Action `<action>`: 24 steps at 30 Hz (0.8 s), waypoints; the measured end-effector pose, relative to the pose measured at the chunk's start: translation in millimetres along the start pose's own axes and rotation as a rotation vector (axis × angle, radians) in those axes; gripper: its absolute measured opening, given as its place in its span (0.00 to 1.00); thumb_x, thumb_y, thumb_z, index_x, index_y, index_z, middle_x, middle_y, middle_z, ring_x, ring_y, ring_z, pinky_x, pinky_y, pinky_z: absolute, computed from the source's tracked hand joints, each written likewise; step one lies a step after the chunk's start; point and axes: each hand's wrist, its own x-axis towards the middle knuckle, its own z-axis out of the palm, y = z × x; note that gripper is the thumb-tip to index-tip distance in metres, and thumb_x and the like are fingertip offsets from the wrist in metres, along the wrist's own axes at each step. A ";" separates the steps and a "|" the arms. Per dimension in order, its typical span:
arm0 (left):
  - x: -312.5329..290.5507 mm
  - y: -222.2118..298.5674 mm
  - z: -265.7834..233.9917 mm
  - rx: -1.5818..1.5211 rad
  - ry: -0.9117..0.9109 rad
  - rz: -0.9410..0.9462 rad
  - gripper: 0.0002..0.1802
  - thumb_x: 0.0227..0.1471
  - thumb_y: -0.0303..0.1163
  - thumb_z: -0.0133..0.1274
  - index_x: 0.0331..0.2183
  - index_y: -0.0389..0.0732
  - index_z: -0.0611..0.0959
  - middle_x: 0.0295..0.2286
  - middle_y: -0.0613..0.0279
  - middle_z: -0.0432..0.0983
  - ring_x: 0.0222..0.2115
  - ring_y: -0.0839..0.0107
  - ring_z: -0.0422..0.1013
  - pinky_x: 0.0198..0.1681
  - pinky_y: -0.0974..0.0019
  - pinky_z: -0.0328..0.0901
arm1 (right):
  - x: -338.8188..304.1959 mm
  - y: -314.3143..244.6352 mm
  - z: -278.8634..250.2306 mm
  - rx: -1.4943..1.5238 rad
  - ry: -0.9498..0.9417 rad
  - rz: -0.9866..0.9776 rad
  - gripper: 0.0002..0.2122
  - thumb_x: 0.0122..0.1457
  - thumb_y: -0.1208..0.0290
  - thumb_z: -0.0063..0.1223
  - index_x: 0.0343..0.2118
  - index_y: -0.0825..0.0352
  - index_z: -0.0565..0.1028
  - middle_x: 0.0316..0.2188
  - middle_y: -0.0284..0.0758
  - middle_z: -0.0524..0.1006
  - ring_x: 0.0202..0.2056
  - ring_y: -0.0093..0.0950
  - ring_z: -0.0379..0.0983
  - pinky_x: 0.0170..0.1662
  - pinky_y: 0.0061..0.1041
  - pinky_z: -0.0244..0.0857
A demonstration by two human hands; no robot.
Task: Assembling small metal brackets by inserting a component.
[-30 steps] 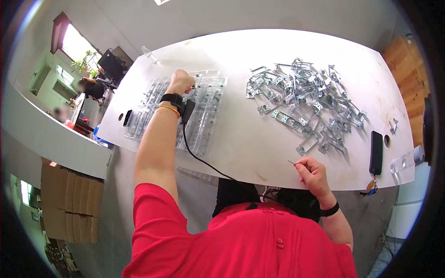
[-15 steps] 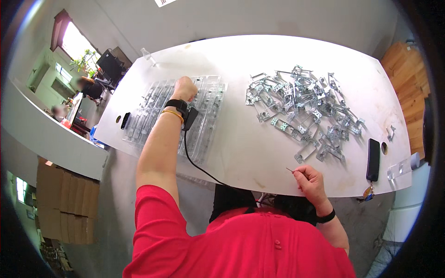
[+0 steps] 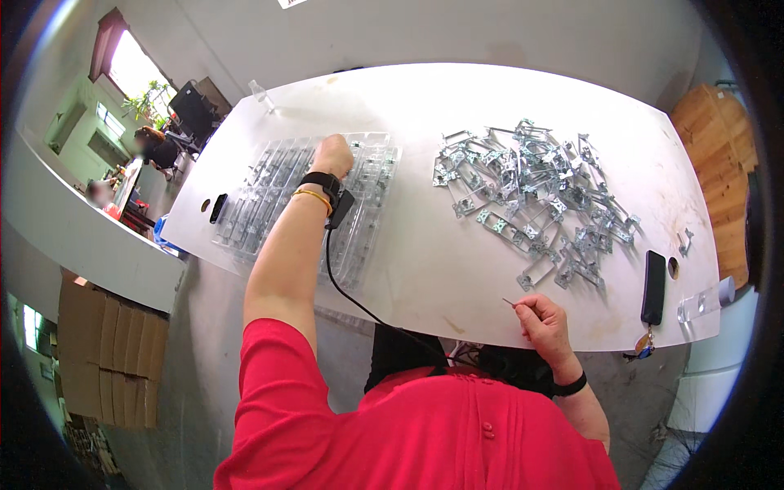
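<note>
At left on the table (image 3: 420, 261), the left hand (image 3: 334, 156), grip unreadable, seemingly works over a clear tray (image 3: 375, 141); the right hand (image 3: 544, 325) pinches a thin piece (image 3: 508, 302); next likely calls for fingertip precision.

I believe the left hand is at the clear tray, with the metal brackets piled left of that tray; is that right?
Not quite: in the head view, the metal brackets are piled to the right of the clear tray; the left hand is at that tray.
</note>
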 end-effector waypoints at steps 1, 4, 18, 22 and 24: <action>0.7 -0.4 2.8 0.000 -0.004 0.000 0.11 0.53 0.24 0.55 0.32 0.33 0.91 0.33 0.38 0.86 0.40 0.48 0.84 0.47 0.54 0.78 | -0.5 0.2 -0.1 0.005 0.005 0.007 0.06 0.69 0.70 0.58 0.40 0.67 0.82 0.23 0.20 0.74 0.23 0.12 0.69 0.26 0.17 0.64; -0.2 -3.3 12.8 0.115 0.166 0.083 0.08 0.50 0.23 0.57 0.25 0.28 0.88 0.20 0.45 0.83 0.22 0.56 0.84 0.32 0.59 0.79 | 1.7 0.9 0.8 -0.013 0.013 -0.008 0.06 0.69 0.70 0.58 0.40 0.66 0.82 0.23 0.20 0.74 0.23 0.12 0.69 0.26 0.17 0.63; -26.3 15.3 -3.6 0.130 0.143 0.058 0.12 0.53 0.26 0.53 0.34 0.29 0.88 0.34 0.33 0.84 0.38 0.44 0.84 0.47 0.51 0.77 | -0.3 2.0 1.4 -0.001 0.015 -0.005 0.06 0.69 0.70 0.58 0.40 0.67 0.81 0.22 0.21 0.75 0.22 0.12 0.69 0.26 0.16 0.62; -38.6 28.5 -22.0 0.177 0.131 0.018 0.17 0.55 0.28 0.54 0.45 0.35 0.89 0.51 0.38 0.81 0.56 0.42 0.76 0.58 0.47 0.71 | 1.6 3.6 -0.6 0.006 -0.009 -0.041 0.06 0.69 0.70 0.58 0.40 0.66 0.81 0.22 0.21 0.74 0.23 0.12 0.69 0.26 0.16 0.62; -60.1 53.0 -45.1 0.174 0.135 0.058 0.17 0.55 0.28 0.54 0.44 0.36 0.89 0.50 0.38 0.81 0.55 0.42 0.76 0.58 0.48 0.72 | 0.7 4.5 -2.9 0.009 -0.001 -0.040 0.06 0.70 0.70 0.58 0.40 0.66 0.81 0.23 0.21 0.74 0.23 0.12 0.69 0.26 0.16 0.62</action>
